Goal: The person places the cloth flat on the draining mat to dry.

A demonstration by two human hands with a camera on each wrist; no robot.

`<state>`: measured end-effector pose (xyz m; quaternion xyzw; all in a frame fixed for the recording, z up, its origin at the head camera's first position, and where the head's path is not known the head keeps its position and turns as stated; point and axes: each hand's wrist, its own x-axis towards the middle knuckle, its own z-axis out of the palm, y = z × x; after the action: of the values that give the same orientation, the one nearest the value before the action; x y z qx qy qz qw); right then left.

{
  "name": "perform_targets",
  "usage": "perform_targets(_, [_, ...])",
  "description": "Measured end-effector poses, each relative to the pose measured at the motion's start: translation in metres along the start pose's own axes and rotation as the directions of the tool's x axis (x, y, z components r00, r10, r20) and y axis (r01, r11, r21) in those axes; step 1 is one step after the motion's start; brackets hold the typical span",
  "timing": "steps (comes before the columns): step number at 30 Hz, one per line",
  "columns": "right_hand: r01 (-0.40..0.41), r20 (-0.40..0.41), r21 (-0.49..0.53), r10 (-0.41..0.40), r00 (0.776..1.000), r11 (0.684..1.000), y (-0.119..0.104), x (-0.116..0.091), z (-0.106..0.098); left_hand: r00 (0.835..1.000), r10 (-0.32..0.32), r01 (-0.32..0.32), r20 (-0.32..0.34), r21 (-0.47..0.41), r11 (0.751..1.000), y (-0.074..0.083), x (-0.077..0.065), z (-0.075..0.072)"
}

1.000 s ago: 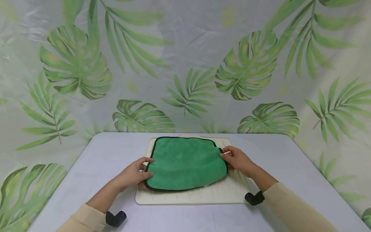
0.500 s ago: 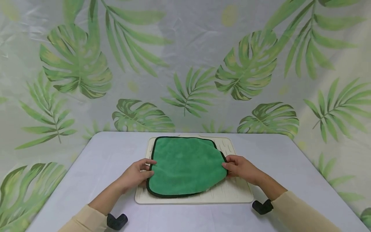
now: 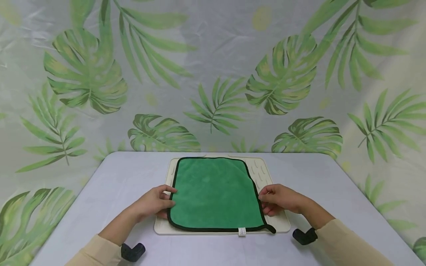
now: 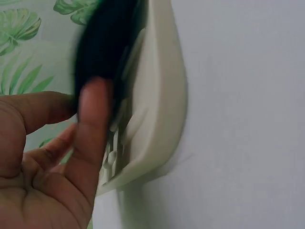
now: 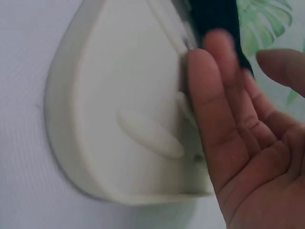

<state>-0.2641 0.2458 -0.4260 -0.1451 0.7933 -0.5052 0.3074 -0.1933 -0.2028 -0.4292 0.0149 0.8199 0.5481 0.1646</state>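
Observation:
A green cloth (image 3: 216,192) with black edging lies spread over a cream ribbed mat (image 3: 264,177). A small white tag (image 3: 242,231) sticks out from its near edge, and a black loop (image 3: 270,228) pokes out at the near right corner. My left hand (image 3: 154,201) holds the cloth's left border between thumb and fingers; in the left wrist view the fingers overlap the dark edge. Beside the right border is my right hand (image 3: 281,201). Its fingers (image 5: 207,81) look fairly straight in the right wrist view, with the thumb (image 5: 283,67) spread away from them.
The mat rests on a table with a white cover (image 3: 126,181). Behind the far table edge hangs a leaf-patterned curtain (image 3: 219,55). A black wrist piece (image 3: 133,252) sits by the left sleeve, another (image 3: 304,235) by the right.
My right hand has moved toward me and slightly right, drawing out the cloth's right side. The near edge has come down flatter, and the tag and corner loop now show. My left hand stays nearly in place.

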Motion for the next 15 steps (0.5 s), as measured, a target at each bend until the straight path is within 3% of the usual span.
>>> perform_targets(8, [0.004,-0.087,0.124,0.007,0.996,0.992,-0.004,0.03,-0.006,0.993,-0.006,0.005,-0.119,-0.007,1.0,0.006,0.039,-0.004])
perform_targets(15, [0.024,-0.159,0.144,-0.001,0.987,0.989,-0.02,0.061,-0.015,0.997,0.006,-0.014,-0.075,-0.106,0.994,0.015,0.075,-0.012])
